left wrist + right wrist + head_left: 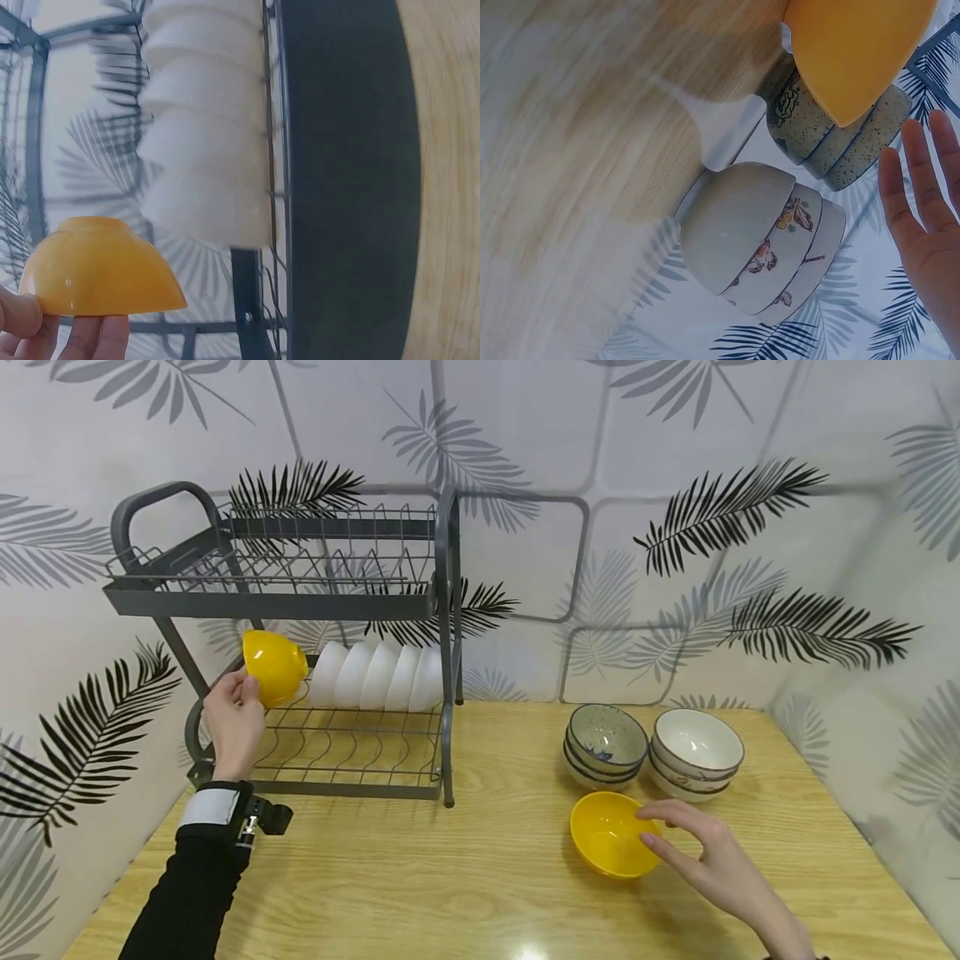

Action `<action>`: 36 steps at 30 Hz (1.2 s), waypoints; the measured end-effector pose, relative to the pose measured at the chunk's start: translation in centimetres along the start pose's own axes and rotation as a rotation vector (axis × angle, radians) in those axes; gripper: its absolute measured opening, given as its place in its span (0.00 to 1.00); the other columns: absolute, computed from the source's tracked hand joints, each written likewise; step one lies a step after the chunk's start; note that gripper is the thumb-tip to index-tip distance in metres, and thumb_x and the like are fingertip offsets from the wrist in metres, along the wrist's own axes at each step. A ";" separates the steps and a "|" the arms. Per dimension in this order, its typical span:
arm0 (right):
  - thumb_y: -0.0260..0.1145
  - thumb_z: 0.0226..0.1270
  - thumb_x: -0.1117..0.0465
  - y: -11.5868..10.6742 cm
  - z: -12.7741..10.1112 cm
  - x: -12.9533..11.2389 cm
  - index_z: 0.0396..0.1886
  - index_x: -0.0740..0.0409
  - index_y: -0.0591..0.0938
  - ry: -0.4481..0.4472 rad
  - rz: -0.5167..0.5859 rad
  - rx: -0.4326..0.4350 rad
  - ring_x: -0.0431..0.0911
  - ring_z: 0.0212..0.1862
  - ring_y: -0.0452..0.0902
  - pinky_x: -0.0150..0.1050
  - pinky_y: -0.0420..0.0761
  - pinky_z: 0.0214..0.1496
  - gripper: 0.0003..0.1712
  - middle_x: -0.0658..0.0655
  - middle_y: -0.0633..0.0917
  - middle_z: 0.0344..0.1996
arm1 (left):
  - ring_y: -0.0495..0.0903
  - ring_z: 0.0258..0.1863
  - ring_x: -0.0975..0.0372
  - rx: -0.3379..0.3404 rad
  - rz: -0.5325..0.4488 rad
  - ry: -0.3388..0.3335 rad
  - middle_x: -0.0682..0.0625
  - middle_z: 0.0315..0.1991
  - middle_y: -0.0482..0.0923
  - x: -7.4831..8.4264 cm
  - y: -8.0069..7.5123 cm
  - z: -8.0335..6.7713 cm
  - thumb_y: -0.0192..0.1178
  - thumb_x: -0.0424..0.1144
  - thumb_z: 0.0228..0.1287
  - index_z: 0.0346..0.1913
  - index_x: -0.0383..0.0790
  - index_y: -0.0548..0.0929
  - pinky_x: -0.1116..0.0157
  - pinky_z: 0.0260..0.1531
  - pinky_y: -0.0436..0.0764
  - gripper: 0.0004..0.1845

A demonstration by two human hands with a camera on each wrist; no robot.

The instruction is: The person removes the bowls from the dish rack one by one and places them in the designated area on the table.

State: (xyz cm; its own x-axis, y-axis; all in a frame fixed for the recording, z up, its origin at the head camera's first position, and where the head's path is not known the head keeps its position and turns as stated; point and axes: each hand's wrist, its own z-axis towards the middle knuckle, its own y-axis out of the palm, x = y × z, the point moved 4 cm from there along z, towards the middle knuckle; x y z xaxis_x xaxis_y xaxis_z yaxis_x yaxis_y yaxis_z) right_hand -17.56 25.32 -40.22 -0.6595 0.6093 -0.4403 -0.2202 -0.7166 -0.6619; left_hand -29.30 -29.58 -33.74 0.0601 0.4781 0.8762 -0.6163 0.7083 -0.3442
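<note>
My left hand [236, 718] pinches a yellow bowl [274, 668] by its rim, at the left of the rack's lower tier. The bowl is tipped on its side, its base toward a row of several white bowls [375, 678]. In the left wrist view the thumb and fingers grip the rim of this yellow bowl [101, 271], with a gap between it and the nearest white bowl [206, 206]. Over on the right, my right hand [716, 864] has its thumb and fingers spread at the rim of a second yellow bowl [611, 839], upright on the table.
A grey two-tier dish rack [277, 605] stands at the left; its upper tier overhangs the left hand's work. Behind the second yellow bowl are a stack of speckled grey bowls [606, 735] and a stack of white patterned bowls [697, 742], close to the right hand. A patterned wall backs the wooden table [390, 877].
</note>
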 end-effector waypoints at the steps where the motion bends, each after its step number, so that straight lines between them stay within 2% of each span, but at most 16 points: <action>1: 0.75 0.51 0.76 0.0 0.0 0.0 0.45 0.57 0.86 -0.003 0.000 0.002 0.31 0.49 0.81 0.13 0.70 0.59 0.20 0.56 0.89 0.44 | 0.79 0.53 0.57 0.003 -0.015 0.019 0.36 0.61 0.81 0.2 0.1 -0.4 0.43 0.42 0.82 0.62 0.31 0.77 0.74 0.42 0.72 0.21; 6: 0.75 0.51 0.76 -0.1 0.2 0.0 0.45 0.57 0.86 -0.011 0.006 0.008 0.32 0.49 0.82 0.13 0.70 0.59 0.21 0.56 0.89 0.44 | 0.74 0.39 0.76 0.007 -0.065 0.122 0.35 0.57 0.82 1.1 0.2 -2.3 0.45 0.41 0.81 0.58 0.28 0.78 0.82 0.37 0.71 0.19; 9: 0.75 0.52 0.76 -0.1 0.2 0.0 0.45 0.58 0.86 -0.002 0.007 0.010 0.32 0.48 0.81 0.14 0.71 0.57 0.20 0.56 0.89 0.44 | 0.73 0.38 0.81 -0.014 -0.079 0.144 0.34 0.58 0.82 1.4 0.4 -3.3 0.47 0.42 0.81 0.60 0.28 0.78 0.86 0.38 0.72 0.20; 14: 0.75 0.51 0.76 -0.2 0.2 0.0 0.45 0.58 0.86 -0.002 -0.008 0.015 0.32 0.48 0.81 0.14 0.72 0.55 0.21 0.54 0.89 0.44 | 0.74 0.38 0.85 -0.051 -0.079 0.167 0.34 0.57 0.83 2.2 0.7 -5.0 0.49 0.42 0.80 0.60 0.29 0.79 0.88 0.38 0.72 0.20; 16: 0.75 0.51 0.76 -0.2 0.2 0.0 0.45 0.58 0.86 0.001 -0.013 0.015 0.32 0.48 0.81 0.14 0.72 0.55 0.20 0.54 0.89 0.44 | 0.74 0.36 0.85 -0.062 -0.066 0.187 0.33 0.54 0.84 2.5 0.9 -5.6 0.50 0.41 0.80 0.59 0.29 0.79 0.87 0.36 0.71 0.19; 22: 0.75 0.52 0.75 -0.3 0.2 0.0 0.45 0.58 0.86 0.020 -0.020 0.008 0.30 0.48 0.80 0.14 0.72 0.55 0.20 0.54 0.89 0.44 | 0.73 0.29 0.79 -0.121 -0.028 0.302 0.31 0.44 0.87 3.3 1.9 -7.4 0.54 0.34 0.77 0.52 0.27 0.83 0.81 0.31 0.69 0.14; 31: 0.75 0.54 0.74 -0.5 0.3 0.0 0.47 0.58 0.86 0.027 -0.028 0.001 0.30 0.49 0.80 0.13 0.71 0.56 0.20 0.53 0.89 0.45 | 0.73 0.27 0.76 -0.218 -0.012 0.413 0.35 0.39 0.88 4.2 3.0 -10.0 0.56 0.30 0.74 0.49 0.28 0.84 0.77 0.27 0.71 0.10; 33: 0.75 0.54 0.74 -0.5 0.2 -0.1 0.47 0.58 0.86 0.030 -0.030 -0.003 0.29 0.49 0.79 0.13 0.71 0.56 0.20 0.53 0.89 0.45 | 0.77 0.29 0.72 -0.240 -0.010 0.439 0.36 0.39 0.88 4.5 3.2 -10.6 0.56 0.29 0.74 0.48 0.28 0.84 0.77 0.29 0.73 0.09; 36: 0.75 0.54 0.74 -0.5 0.2 -0.1 0.47 0.57 0.86 0.035 -0.032 -0.007 0.29 0.50 0.79 0.13 0.70 0.56 0.20 0.52 0.88 0.45 | 0.84 0.32 0.61 -0.263 -0.018 0.485 0.37 0.39 0.88 5.1 3.5 -11.4 0.56 0.28 0.73 0.47 0.29 0.85 0.76 0.30 0.76 0.09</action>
State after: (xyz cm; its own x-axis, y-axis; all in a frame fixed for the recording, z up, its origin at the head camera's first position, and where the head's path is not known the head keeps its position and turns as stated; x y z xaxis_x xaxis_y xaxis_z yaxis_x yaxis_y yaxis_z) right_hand -17.50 25.59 -39.71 -0.6267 0.6435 -0.4395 -0.2356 -0.6940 -0.6803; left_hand -22.19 -18.73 -34.37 0.4620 0.6054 0.6481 -0.3987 0.7946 -0.4580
